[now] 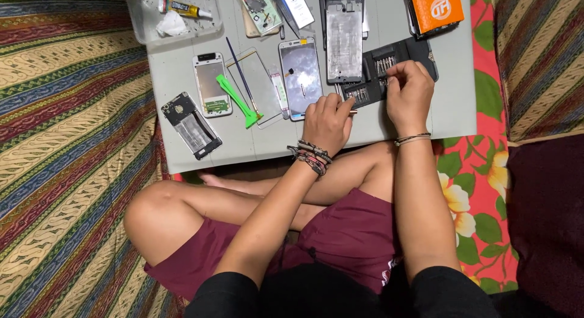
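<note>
Lying open on the low grey table (182,74), the black fold-out case of small metal screwdriver bits (389,71) is the landmark. The right hand (409,94) rests on its right half, fingertips pinched narrow around one bit. The left hand (329,120), just below the case's left half, is curled around a slim screwdriver handle (351,111). Left of the case lie three phone parts in a row: a bare metal frame (344,41), a white-edged screen (300,77) and a white phone back (212,83). Farther left, a green plastic pry tool (234,99). Far left, a clear plastic tray (176,13) holds one glue tube (182,9) and one crumpled tissue (170,24).
</note>
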